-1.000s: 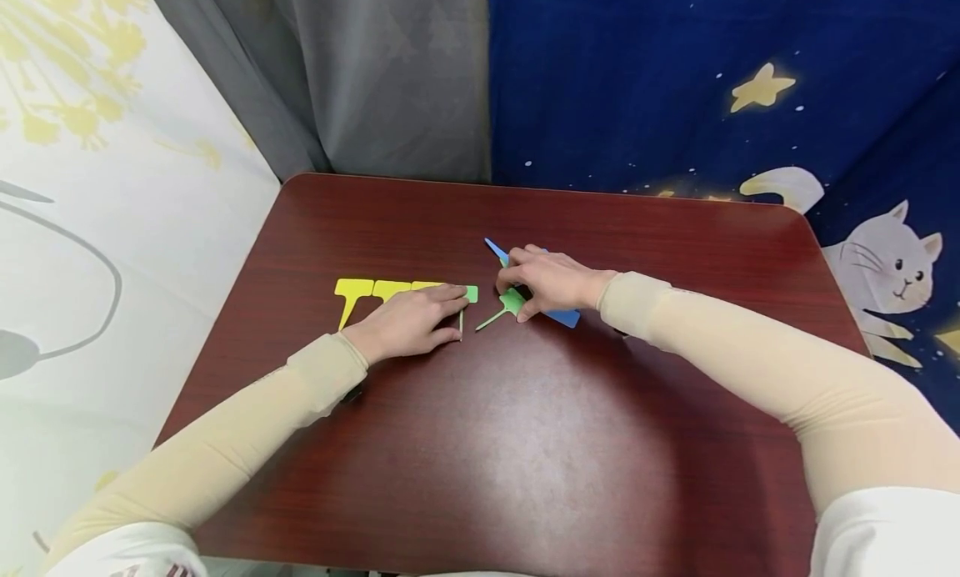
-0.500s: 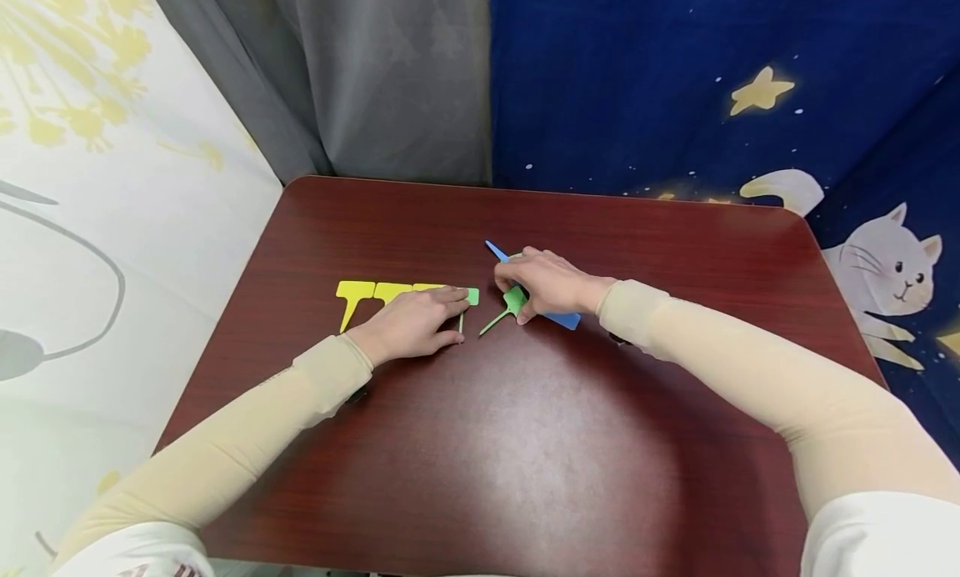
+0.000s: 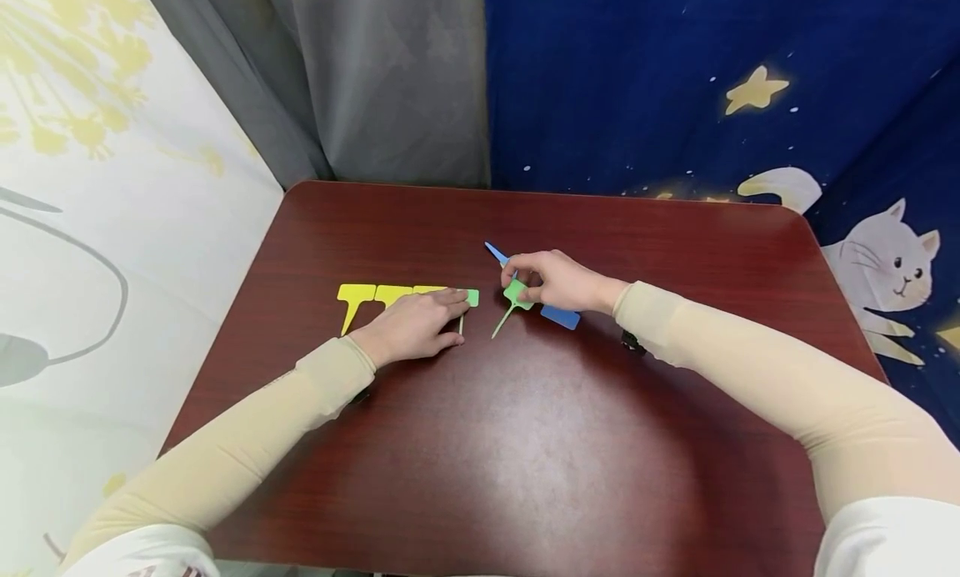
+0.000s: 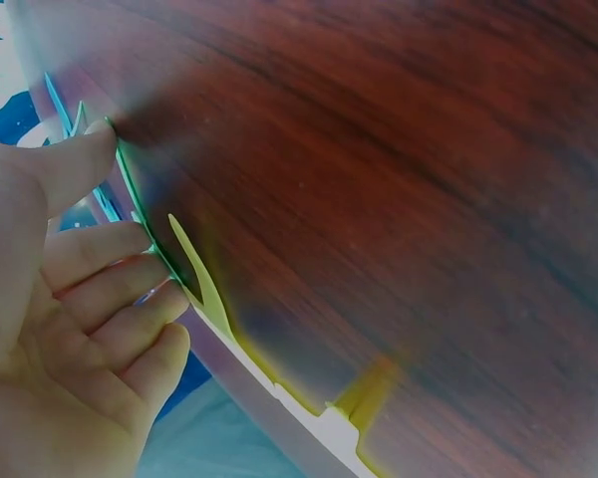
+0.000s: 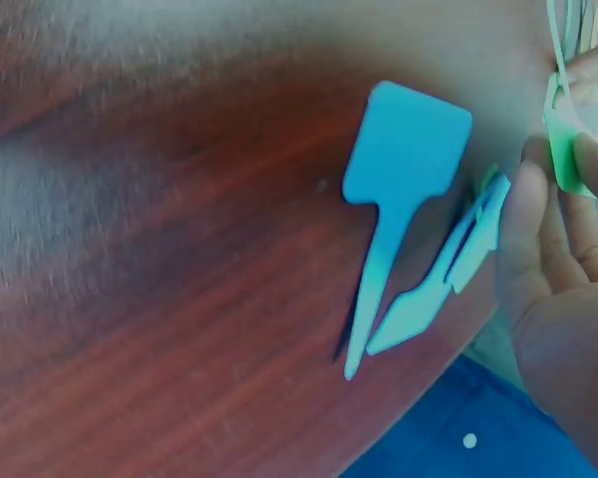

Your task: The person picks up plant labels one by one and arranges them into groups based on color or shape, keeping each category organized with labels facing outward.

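- The right hand (image 3: 558,281) has a narrow grip, thumb and fingers pinching the head of a loose green tag (image 3: 520,296); whether the tag touches the surface (image 3: 487,444) I cannot tell.
- The loose green tag lies just right of the row's free end, apart from it, with a strip of bare surface between.
- Its long axis slants: head up and right in the grip, stem running toward the person and leftward.
- The row's green tag (image 3: 472,298) points its stem almost straight at the person, so the two axes do not match; that angle and the gap seem the relation that counts.
- The left hand (image 3: 416,323) rests over that tag and the nearby yellow tags (image 3: 356,293), fingers extended, gripping nothing.
- A blue tag (image 3: 561,317) lies partly beneath the right hand, on the side away from the row.
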`<state>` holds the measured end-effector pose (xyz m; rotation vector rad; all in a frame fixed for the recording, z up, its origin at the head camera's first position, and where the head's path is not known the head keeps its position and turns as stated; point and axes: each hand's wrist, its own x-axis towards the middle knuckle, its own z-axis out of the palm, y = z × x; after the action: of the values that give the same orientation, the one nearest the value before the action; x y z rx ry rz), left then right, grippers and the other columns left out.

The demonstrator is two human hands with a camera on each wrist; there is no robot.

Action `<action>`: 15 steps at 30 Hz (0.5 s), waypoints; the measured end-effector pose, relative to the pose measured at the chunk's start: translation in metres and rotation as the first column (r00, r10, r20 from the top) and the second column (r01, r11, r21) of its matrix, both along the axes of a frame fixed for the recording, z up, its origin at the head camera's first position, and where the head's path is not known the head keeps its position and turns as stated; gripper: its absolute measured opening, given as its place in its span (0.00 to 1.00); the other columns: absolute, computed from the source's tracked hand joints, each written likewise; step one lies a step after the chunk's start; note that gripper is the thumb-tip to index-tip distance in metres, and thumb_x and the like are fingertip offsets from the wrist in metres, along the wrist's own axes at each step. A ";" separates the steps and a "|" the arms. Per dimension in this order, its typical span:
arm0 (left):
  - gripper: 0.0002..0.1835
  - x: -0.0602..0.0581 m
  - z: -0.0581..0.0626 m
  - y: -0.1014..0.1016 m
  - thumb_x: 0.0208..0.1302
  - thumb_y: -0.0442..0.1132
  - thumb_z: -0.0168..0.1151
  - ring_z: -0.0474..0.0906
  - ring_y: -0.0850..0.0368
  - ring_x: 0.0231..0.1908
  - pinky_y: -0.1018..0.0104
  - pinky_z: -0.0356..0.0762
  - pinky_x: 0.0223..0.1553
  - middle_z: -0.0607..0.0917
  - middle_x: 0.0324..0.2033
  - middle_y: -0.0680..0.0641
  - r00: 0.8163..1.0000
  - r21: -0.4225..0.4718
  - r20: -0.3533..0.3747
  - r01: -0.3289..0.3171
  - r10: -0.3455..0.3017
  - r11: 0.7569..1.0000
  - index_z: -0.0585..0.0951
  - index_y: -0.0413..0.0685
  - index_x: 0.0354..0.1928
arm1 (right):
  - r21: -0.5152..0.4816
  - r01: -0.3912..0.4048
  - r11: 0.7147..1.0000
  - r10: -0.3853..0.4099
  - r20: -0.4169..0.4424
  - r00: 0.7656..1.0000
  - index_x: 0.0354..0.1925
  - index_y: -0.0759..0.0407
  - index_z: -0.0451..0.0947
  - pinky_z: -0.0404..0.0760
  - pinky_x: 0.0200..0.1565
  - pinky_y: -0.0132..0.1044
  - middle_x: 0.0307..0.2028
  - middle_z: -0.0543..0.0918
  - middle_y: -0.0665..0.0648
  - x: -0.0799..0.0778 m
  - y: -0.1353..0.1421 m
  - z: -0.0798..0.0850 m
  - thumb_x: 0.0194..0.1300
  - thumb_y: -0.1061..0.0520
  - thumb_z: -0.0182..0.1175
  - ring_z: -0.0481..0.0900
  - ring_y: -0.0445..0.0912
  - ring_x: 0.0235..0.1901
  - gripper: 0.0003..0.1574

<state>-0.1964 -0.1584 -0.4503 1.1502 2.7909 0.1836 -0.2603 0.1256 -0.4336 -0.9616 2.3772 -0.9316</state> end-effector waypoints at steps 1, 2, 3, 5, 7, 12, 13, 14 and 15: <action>0.31 0.000 0.000 0.000 0.68 0.52 0.66 0.69 0.49 0.68 0.51 0.75 0.61 0.73 0.69 0.42 1.000 -0.006 0.002 0.000 0.000 1.000 0.77 0.41 0.67 | -0.010 0.010 1.000 -0.010 0.017 1.000 0.52 0.49 0.79 0.81 0.38 0.42 0.37 0.85 0.51 0.000 0.000 0.002 0.68 0.61 0.66 0.84 0.48 0.33 0.16; 0.31 0.000 0.000 0.000 0.68 0.52 0.66 0.69 0.48 0.68 0.51 0.75 0.61 0.72 0.69 0.42 1.000 -0.012 0.003 0.001 -0.001 1.000 0.77 0.41 0.67 | -0.019 0.018 1.000 -0.017 0.034 0.999 0.53 0.50 0.79 0.82 0.38 0.41 0.37 0.85 0.51 -0.001 0.001 0.003 0.68 0.61 0.66 0.85 0.49 0.33 0.16; 0.31 0.000 0.001 0.000 0.68 0.52 0.66 0.69 0.48 0.69 0.51 0.74 0.61 0.72 0.69 0.42 1.000 -0.017 0.005 0.000 0.000 1.000 0.77 0.41 0.67 | -0.026 0.025 0.999 -0.024 0.042 0.999 0.54 0.51 0.80 0.83 0.37 0.41 0.38 0.84 0.52 -0.002 0.001 0.005 0.68 0.61 0.66 0.86 0.49 0.33 0.17; 0.32 0.000 0.000 0.000 0.68 0.52 0.66 0.69 0.48 0.68 0.51 0.74 0.61 0.72 0.69 0.42 1.000 -0.025 0.009 0.000 0.000 1.000 0.76 0.41 0.67 | -0.032 0.034 0.999 -0.033 0.041 0.999 0.55 0.52 0.80 0.84 0.36 0.40 0.39 0.84 0.52 -0.003 -0.001 0.005 0.67 0.62 0.67 0.87 0.48 0.33 0.19; 0.31 -0.001 -0.001 0.001 0.68 0.52 0.66 0.69 0.48 0.68 0.51 0.74 0.61 0.72 0.69 0.42 1.000 -0.028 0.011 -0.002 0.002 1.000 0.77 0.41 0.67 | -0.028 0.039 0.999 -0.038 0.023 0.999 0.56 0.54 0.80 0.85 0.35 0.39 0.39 0.84 0.52 -0.003 -0.004 0.007 0.66 0.62 0.68 0.87 0.47 0.35 0.20; 0.31 -0.001 -0.002 0.001 0.67 0.51 0.66 0.69 0.47 0.68 0.50 0.74 0.62 0.72 0.69 0.41 1.000 -0.024 0.008 0.000 0.001 1.000 0.77 0.41 0.67 | 0.014 0.045 0.999 -0.043 -0.090 0.995 0.53 0.57 0.84 0.84 0.37 0.37 0.35 0.87 0.50 -0.005 -0.015 0.007 0.63 0.63 0.70 0.86 0.41 0.34 0.19; 0.31 -0.001 -0.002 0.001 0.68 0.51 0.66 0.69 0.47 0.68 0.51 0.73 0.62 0.72 0.69 0.41 1.000 -0.024 0.007 -0.001 0.001 1.000 0.76 0.41 0.67 | 0.020 0.048 0.999 -0.045 -0.112 0.993 0.52 0.58 0.84 0.83 0.38 0.37 0.34 0.87 0.50 -0.005 -0.018 0.007 0.62 0.64 0.71 0.85 0.40 0.34 0.19; 0.31 -0.001 -0.002 0.001 0.68 0.51 0.65 0.69 0.47 0.68 0.51 0.73 0.62 0.72 0.69 0.41 1.000 -0.022 0.006 -0.001 0.001 1.000 0.76 0.40 0.67 | 0.029 0.049 0.998 -0.045 -0.133 0.990 0.51 0.58 0.85 0.83 0.38 0.36 0.34 0.87 0.49 -0.005 -0.020 0.007 0.62 0.64 0.71 0.85 0.40 0.34 0.18; 0.31 -0.001 -0.002 0.001 0.68 0.51 0.65 0.69 0.47 0.68 0.51 0.73 0.62 0.72 0.69 0.41 1.000 -0.021 0.004 -0.001 0.001 1.000 0.76 0.40 0.67 | 0.038 0.051 0.998 -0.044 -0.154 0.987 0.50 0.57 0.85 0.83 0.39 0.36 0.34 0.87 0.49 -0.006 -0.023 0.007 0.61 0.64 0.71 0.85 0.40 0.34 0.18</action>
<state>-0.1975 -0.1575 -0.4526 1.1423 2.7837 0.1565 -0.2660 0.1025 -0.4269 -0.9970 2.5473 -0.8488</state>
